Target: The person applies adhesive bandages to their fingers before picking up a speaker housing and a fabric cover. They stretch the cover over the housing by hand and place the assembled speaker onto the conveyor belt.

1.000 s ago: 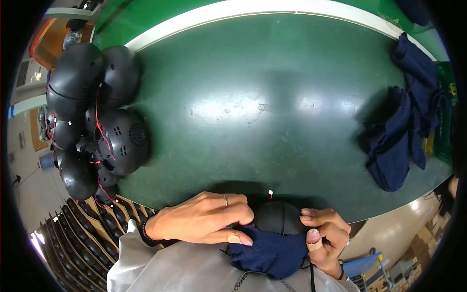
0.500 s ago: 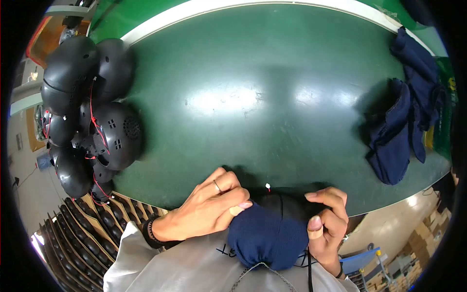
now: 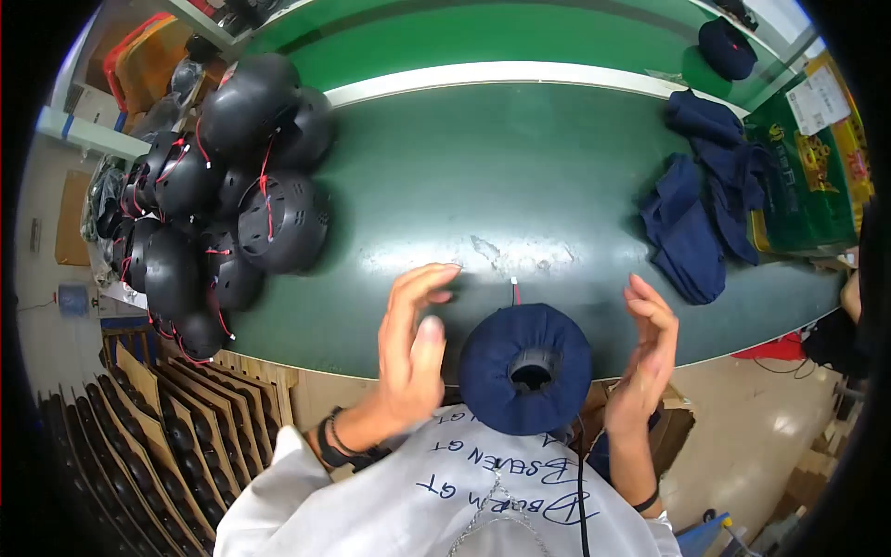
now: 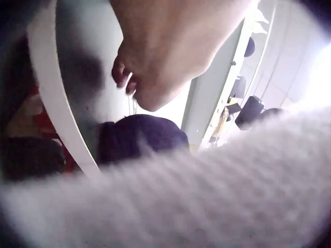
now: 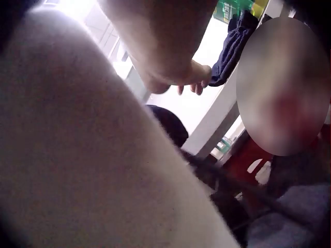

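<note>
A round black shell wrapped in a navy fabric cover (image 3: 487, 371) sits at the table's near edge, against the person's front. The cloth is gathered around a hole in its middle, where the dark inside shows. From its far side sticks a thin wire with a small white connector (image 3: 514, 281). The left hand (image 3: 413, 348) is raised just left of the cover, fingers loosely bent and holding nothing. On the other side the right hand (image 3: 647, 357) stands apart from it with relaxed fingers. The left wrist view shows the navy cover (image 4: 147, 135) below the left hand (image 4: 160, 57).
Black shells (image 3: 251, 107) with red wires are piled at the table's left. Loose navy covers (image 3: 691, 232) lie on the right, beside a green and yellow box (image 3: 807, 181). Below the table's left edge stand racks (image 3: 158, 436) of dark round pieces.
Both hands have let go of the navy cover and moved apart to its sides. The cover now wraps the shell, with its gathered hole turned upward. The head view has shifted.
</note>
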The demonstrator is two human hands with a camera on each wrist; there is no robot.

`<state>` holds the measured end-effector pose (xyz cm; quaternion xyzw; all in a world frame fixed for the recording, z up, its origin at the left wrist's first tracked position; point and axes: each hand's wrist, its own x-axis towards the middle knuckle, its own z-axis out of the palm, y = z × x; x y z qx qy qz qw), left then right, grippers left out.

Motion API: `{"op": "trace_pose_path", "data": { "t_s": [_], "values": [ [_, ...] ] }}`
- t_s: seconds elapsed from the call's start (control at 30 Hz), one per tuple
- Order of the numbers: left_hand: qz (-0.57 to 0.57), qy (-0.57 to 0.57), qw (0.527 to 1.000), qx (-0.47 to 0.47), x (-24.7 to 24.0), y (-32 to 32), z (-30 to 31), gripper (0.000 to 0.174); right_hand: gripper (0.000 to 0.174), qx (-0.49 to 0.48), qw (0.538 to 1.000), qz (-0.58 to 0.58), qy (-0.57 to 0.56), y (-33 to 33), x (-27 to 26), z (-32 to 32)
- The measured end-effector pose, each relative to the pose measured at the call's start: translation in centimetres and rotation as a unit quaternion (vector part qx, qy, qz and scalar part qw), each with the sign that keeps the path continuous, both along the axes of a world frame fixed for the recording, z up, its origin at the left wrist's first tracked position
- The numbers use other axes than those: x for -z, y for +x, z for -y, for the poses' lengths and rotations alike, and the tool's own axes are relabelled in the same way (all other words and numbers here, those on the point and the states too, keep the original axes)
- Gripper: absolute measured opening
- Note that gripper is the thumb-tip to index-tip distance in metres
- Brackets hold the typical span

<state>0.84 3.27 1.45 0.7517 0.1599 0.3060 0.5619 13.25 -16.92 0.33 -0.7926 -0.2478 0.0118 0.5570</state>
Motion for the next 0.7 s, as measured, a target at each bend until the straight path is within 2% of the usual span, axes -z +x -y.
{"op": "trace_pose_path", "data": {
  "t_s": [0.03,0.07,0.1,0.13,0.17,0.2,0.27,0.3,0.33,0.4,0.43,0.47,0.53,0.57,0.7],
  "values": [
    [0.088,0.016,0.996,-0.005,1.2,-0.3,1.5,0.054,0.057,-0.014,0.998,0.026,0.058,-1.0,0.3,-0.6],
    [0.125,0.046,0.991,-0.006,1.8,-0.1,3.2,0.061,0.076,-0.029,0.992,0.049,0.113,-2.0,0.7,-1.0],
    [0.132,0.099,0.986,0.030,2.5,-0.2,3.4,0.064,0.095,-0.108,0.986,0.015,0.124,-2.9,1.2,-1.2],
    [0.137,0.152,0.977,0.064,2.9,-0.1,3.6,0.066,0.097,-0.090,0.980,-0.002,0.179,-3.9,2.3,-1.5],
    [0.136,0.122,0.983,0.020,2.7,0.0,4.4,0.072,0.097,-0.104,0.980,0.082,0.145,-3.6,3.4,-1.2],
    [0.133,0.121,0.984,0.018,3.6,-0.3,4.4,0.072,0.098,-0.118,0.974,0.161,0.108,-3.6,4.4,-0.5],
    [0.116,0.134,0.982,0.062,5.7,-1.3,4.3,0.074,0.101,-0.108,0.973,0.162,0.123,-3.9,5.3,-0.2],
    [0.098,0.126,0.985,0.067,5.3,-1.5,4.3,0.076,0.110,-0.141,0.972,0.152,0.108,-3.5,5.3,0.3],
    [0.104,0.129,0.984,0.065,4.8,-1.9,4.2,0.076,0.110,-0.142,0.971,0.159,0.109,-3.5,4.5,1.0],
    [0.024,0.161,0.983,0.087,3.6,-2.0,3.2,0.077,0.117,-0.194,0.974,0.097,0.067,-2.8,2.8,1.3],
    [0.038,0.078,0.994,0.066,3.0,-2.1,3.7,0.078,0.120,-0.170,0.977,-0.005,0.131,-3.0,2.5,0.9],
    [0.036,0.078,0.994,0.068,2.7,-1.8,3.6,0.078,0.111,-0.159,0.981,0.031,0.105,-1.8,1.7,1.4],
    [0.055,0.121,0.985,0.114,2.1,-0.9,3.0,0.079,0.103,-0.221,0.969,-0.018,0.105,-0.6,0.4,0.3],
    [0.042,0.141,0.984,0.104,1.8,-0.3,3.4,0.077,0.100,-0.204,0.974,-0.006,0.100,-1.1,0.0,-0.5],
    [0.108,0.081,0.989,0.061,3.8,0.2,3.7,0.074,0.101,-0.202,0.976,0.006,0.086,-0.8,0.3,-1.9]
  ]
}}
